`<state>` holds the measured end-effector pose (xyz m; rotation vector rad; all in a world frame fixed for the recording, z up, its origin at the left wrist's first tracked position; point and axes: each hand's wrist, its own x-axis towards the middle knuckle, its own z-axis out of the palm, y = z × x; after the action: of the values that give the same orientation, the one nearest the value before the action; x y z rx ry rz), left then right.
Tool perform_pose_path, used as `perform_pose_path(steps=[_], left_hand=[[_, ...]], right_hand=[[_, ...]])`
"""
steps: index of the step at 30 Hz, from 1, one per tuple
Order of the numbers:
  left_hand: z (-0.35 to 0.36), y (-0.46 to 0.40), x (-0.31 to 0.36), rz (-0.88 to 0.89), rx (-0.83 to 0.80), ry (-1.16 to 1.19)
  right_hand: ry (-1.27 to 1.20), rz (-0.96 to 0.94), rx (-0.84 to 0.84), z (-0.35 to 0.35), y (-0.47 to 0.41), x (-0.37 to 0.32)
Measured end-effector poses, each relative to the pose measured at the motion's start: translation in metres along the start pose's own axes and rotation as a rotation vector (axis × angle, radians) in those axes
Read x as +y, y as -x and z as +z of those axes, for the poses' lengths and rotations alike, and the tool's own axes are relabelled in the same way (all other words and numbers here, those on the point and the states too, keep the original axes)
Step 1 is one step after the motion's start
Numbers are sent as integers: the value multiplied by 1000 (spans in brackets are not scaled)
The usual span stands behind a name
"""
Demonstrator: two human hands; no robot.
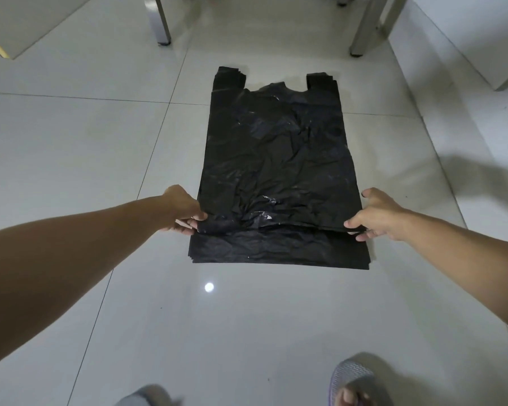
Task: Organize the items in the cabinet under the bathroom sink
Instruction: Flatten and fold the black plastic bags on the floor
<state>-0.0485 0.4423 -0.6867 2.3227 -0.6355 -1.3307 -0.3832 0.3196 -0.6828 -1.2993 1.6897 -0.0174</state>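
Observation:
A stack of black plastic bags (276,159) lies flat on the glossy tiled floor, handles pointing away from me. My left hand (184,210) pinches the near left corner of the top bag. My right hand (376,215) pinches its near right corner. The top bag's near edge is lifted slightly and sits a little farther back than the edges of the bags beneath (279,250).
Two metal legs (160,22) (367,27) stand at the far end of the floor. A white cabinet wall (467,39) runs along the right. My slippered feet (355,382) are at the bottom edge. A lamp reflection (209,287) shines on the tile.

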Motion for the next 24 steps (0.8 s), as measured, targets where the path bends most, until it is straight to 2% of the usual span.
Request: perform_pose_path(steps=[2, 7, 15, 24], left_hand=[[1, 0, -5, -1, 1, 42], [3, 7, -10, -50, -117, 15], [-8, 9, -13, 77, 43, 41], [12, 22, -39, 66, 116, -21]], right_hand=[[-19, -8, 10, -1, 0, 3], [-30, 14, -24, -2, 4, 7], [-58, -23, 22, -10, 15, 24], [-236, -33, 190, 14, 23, 75]])
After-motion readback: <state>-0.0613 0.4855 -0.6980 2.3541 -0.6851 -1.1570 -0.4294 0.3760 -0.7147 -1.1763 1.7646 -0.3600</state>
